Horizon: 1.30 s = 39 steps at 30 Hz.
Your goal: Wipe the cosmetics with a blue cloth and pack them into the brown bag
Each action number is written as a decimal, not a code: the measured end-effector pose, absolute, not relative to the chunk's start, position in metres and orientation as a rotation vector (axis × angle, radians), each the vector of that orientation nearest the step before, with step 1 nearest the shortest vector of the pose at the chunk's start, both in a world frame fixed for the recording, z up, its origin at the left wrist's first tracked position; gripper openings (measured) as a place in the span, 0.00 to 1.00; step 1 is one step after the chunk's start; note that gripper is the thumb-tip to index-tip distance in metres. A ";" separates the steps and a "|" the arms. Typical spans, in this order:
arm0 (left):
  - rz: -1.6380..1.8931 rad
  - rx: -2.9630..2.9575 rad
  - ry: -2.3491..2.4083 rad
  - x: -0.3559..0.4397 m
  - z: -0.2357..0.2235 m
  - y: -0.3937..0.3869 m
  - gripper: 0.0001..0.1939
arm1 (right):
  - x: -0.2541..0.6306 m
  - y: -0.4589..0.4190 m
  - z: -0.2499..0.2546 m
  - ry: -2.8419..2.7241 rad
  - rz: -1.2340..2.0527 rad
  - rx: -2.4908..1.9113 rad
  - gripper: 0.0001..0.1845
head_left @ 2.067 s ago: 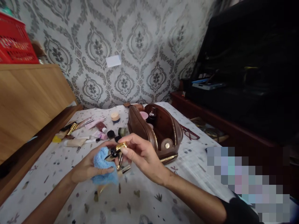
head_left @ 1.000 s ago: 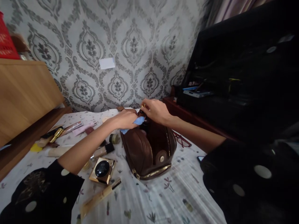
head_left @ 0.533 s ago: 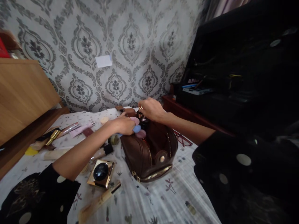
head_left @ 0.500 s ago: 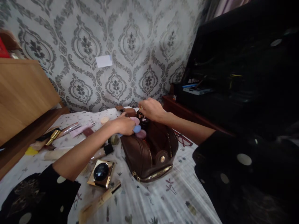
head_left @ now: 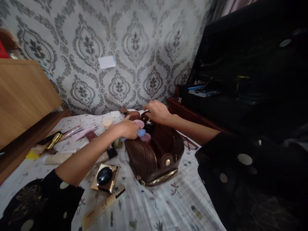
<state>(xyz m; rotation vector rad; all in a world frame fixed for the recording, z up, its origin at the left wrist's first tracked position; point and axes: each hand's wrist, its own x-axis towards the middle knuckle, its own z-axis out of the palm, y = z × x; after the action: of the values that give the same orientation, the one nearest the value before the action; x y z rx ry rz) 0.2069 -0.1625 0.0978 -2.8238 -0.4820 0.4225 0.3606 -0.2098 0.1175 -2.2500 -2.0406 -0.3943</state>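
A brown zip bag [head_left: 144, 160] stands unzipped on the patterned sheet, its mouth facing up. At its left rim my left hand [head_left: 130, 129] is closed around several makeup sponges: a pink one [head_left: 139, 123], a blue one [head_left: 141, 132] and a mauve one [head_left: 145, 137]. Over the far end of the mouth hovers my right hand [head_left: 157, 111], its fingers apart and bent downward, with nothing visible in them. Just below it, a dark shiny bottle [head_left: 149, 124] shows inside the bag. Shadow hides the bag's deeper contents.
Left of the bag lie a gold compact [head_left: 105, 177], a concealer tube [head_left: 103, 207], a foundation bottle [head_left: 106, 156], a pink tube [head_left: 84, 133] and other cosmetics. Red-framed glasses [head_left: 190, 143] rest to the right. A wooden cabinet [head_left: 26, 89] borders the left side.
My right hand's fingers have lifted and spread slightly; the small gold detail at its fingertips no longer shows there. My left hand stays in place with the sponges.
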 end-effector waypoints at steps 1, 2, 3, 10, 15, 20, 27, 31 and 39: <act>0.416 -2.823 -0.479 0.207 0.097 -0.162 0.08 | 0.361 -0.210 0.118 -2.039 -0.389 -2.247 0.18; 0.408 -2.826 -0.476 0.207 0.096 -0.161 0.08 | 0.361 -0.210 0.118 -2.036 -0.383 -2.241 0.18; 0.400 -2.829 -0.474 0.207 0.095 -0.159 0.08 | 0.361 -0.210 0.118 -2.030 -0.370 -2.236 0.17; 0.335 -2.852 -0.505 0.205 0.093 -0.158 0.09 | 0.365 -0.216 0.119 -1.904 -0.276 -2.165 0.15; -0.023 -3.032 -0.585 0.203 0.094 -0.161 0.13 | 0.361 -0.238 0.119 -1.833 -0.235 -1.979 0.13; -1.015 -3.149 -0.772 0.169 0.083 -0.162 0.14 | 0.336 -0.281 0.112 -1.754 -0.205 -1.664 0.12; -1.236 -3.075 -1.241 0.069 0.040 -0.177 0.15 | 0.280 -0.346 0.071 -2.107 -0.143 -1.047 0.16; -1.150 -2.919 -1.496 0.011 0.014 -0.179 0.16 | 0.257 -0.361 0.042 -2.240 -0.073 -0.918 0.16; -0.855 -2.440 -2.049 -0.071 -0.025 -0.169 0.16 | 0.217 -0.338 0.002 -2.070 0.362 -0.977 0.14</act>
<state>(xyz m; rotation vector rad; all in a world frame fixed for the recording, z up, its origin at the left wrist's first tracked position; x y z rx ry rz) -0.0713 -0.1689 -0.0249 -2.4401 -2.0490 -0.8555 0.2174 -0.3382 0.0017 -0.9771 -2.0700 0.3624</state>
